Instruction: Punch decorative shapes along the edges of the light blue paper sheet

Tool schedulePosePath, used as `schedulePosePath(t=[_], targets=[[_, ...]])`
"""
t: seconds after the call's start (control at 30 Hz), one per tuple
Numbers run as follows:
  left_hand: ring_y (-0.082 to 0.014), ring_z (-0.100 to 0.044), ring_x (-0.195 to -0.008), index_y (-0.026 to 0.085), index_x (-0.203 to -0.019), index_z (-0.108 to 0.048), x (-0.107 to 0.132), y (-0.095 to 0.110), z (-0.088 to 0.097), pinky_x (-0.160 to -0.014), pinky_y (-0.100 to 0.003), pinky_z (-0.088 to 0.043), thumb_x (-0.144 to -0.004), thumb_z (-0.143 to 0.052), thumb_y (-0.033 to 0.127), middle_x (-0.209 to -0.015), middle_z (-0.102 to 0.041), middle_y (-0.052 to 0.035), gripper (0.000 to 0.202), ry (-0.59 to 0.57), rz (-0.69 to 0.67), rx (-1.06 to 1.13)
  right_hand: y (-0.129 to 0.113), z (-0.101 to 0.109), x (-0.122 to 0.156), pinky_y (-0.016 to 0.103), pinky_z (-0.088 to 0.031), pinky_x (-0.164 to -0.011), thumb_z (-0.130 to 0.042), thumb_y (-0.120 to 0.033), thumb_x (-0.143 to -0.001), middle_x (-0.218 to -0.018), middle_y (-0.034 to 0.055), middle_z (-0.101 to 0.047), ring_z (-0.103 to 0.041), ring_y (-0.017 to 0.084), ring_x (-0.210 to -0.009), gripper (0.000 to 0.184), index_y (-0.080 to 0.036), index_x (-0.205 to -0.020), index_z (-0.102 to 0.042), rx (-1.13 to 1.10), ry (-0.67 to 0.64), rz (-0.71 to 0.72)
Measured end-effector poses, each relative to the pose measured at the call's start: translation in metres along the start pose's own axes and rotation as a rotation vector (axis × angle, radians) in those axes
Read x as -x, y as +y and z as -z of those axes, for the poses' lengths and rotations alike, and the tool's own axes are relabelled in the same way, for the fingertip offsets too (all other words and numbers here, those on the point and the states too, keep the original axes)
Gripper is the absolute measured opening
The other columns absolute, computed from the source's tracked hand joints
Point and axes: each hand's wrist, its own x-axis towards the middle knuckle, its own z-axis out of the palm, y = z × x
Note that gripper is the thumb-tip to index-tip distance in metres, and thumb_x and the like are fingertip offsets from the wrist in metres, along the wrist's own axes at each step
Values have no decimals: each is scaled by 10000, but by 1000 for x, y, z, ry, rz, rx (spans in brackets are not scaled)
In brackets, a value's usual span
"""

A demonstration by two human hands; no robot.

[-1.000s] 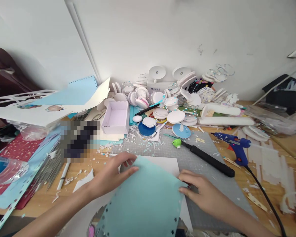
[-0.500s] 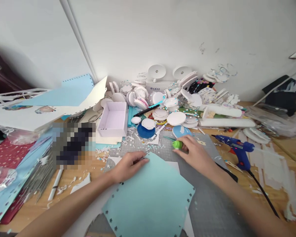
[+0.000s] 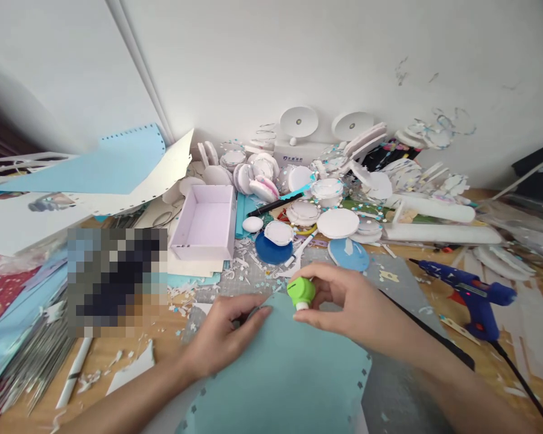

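Observation:
A light teal sheet of craft paper [image 3: 276,367] lies in front of me, with small flower-shaped holes along its left and right edges. My left hand [image 3: 226,334] is closed on the sheet's upper left edge, thumb on top. In my right hand [image 3: 344,301], closed between thumb and fingers, is a green and white craft punch [image 3: 301,292]. The punch is at the sheet's top edge, just right of my left fingertips; whether paper sits in its slot cannot be made out. Beneath the sheet is a grey cutting mat [image 3: 393,392].
A blue glue gun [image 3: 470,295] with its cord lies at right. A pale lilac open box [image 3: 203,223] stands behind my left hand. White foam discs [image 3: 337,223] pile along the wall. Thin wires [image 3: 40,361] and paper scraps cover the left side.
My right hand has brought the green punch leftward from over the mat to the sheet's top edge. My left hand keeps its hold on the paper. The view has shifted slightly.

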Motion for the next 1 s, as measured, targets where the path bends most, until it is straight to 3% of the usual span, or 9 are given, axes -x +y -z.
schedulePosePath(t=[0.2, 0.4, 0.53, 0.77, 1.0], targets=[[-108, -466, -614, 136, -829, -644, 3, -1, -1, -565, -198, -368, -953, -435, 317, -696, -589, -7, 302, -17, -3, -13, 1, -4, 3, 259, -501, -690, -673, -179, -761, -885, 7, -623, -575, 136, -759, 209, -220, -961, -631, 321, 42, 111], [-102, -449, -591, 139, -820, -642, 4, -1, -3, -535, -200, -345, -958, -427, 336, -669, -577, -1, 323, -13, 11, -22, -2, -4, 5, 268, -482, -676, -665, -196, -773, -912, 22, -634, -571, 150, -777, 212, -226, -979, -627, 403, 67, 158], [-100, -441, -583, 140, -811, -630, 5, 0, -5, -542, -197, -353, -956, -435, 316, -653, -566, 3, 300, 2, -28, -53, -4, -6, 4, 264, -454, -655, -675, -190, -754, -805, -2, -607, -543, 142, -717, 135, -219, -875, -624, 483, 74, 153], [-119, -529, -618, 150, -857, -641, 4, -2, -5, -575, -200, -398, -947, -451, 298, -726, -646, -17, 257, 39, -68, -71, 2, -10, 3, 313, -489, -821, -717, -284, -735, -1059, 22, -652, -589, 200, -968, 339, -260, -1063, -635, 388, 37, 114], [-136, -576, -684, 150, -904, -660, 3, -3, -3, -622, -208, -440, -957, -430, 295, -799, -679, -38, 277, -2, -73, -66, 5, -12, -1, 304, -491, -817, -718, -250, -725, -1043, 21, -674, -610, 199, -952, 340, -244, -1056, -646, 331, -9, 75]])
